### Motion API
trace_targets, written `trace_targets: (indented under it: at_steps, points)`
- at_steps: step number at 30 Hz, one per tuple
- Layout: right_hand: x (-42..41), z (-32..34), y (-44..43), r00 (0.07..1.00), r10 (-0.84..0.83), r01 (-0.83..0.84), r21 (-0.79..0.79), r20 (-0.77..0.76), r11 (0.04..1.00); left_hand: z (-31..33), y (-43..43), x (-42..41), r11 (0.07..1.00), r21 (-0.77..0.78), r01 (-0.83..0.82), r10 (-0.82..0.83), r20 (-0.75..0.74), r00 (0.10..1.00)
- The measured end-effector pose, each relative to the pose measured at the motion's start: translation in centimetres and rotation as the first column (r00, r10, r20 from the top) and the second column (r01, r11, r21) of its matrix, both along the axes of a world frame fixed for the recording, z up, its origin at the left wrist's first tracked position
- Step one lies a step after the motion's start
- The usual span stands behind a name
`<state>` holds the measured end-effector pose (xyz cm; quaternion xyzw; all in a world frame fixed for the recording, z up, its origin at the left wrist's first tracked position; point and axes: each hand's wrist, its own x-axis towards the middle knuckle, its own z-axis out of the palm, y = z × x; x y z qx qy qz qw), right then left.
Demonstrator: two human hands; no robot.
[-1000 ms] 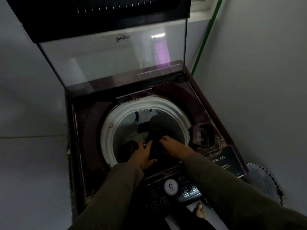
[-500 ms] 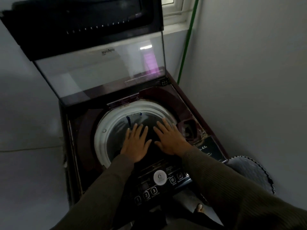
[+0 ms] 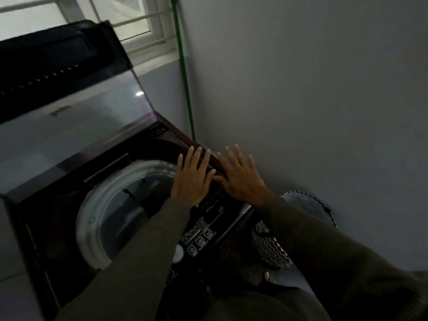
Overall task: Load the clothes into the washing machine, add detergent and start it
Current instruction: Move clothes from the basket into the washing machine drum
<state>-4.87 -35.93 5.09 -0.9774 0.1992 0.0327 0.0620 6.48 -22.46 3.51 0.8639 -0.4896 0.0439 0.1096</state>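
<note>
Near edge: control panel (image 3: 201,236) with its row of buttons, untouched. Just right of the washing machine (image 3: 58,205), low down, sits a black-and-white zigzag-patterned bin or bag (image 3: 269,247); I can't tell what is in it.

2 hands over the machine's right rim, past the panel. Left hand (image 3: 192,181) and right hand (image 3: 240,179) are both flat, fingers straight and spread, nothing held. Can't tell if the palms actually touch the deck.

Clothes (image 3: 141,200): dark bundle low inside the drum (image 3: 89,220), poorly lit. Fill level unreadable. Fabric should be soft, limp and light when dry; take it by bunching a handful, no fragile points. Loose ends could snag on the drum ring.

No detergent container in view. Judgement: loading looks done or nearly so, detergent next, then the start button.

Far: glass lid (image 3: 76,126) stands open and tilted back. Behind it are a green pipe (image 3: 185,89) in the wall corner and a barred window (image 3: 143,22).
</note>
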Motion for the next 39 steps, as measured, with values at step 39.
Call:
trace_targets:
  at_steps: [39]
  points:
    - [-30.6, -30.4, -18.2, 0.822, -0.402, 0.535, 0.304, -0.404, 0.788, -28.2, -26.7, -24.3, 0.854, 0.403, 0.329, -0.193, -0.341, 0.92]
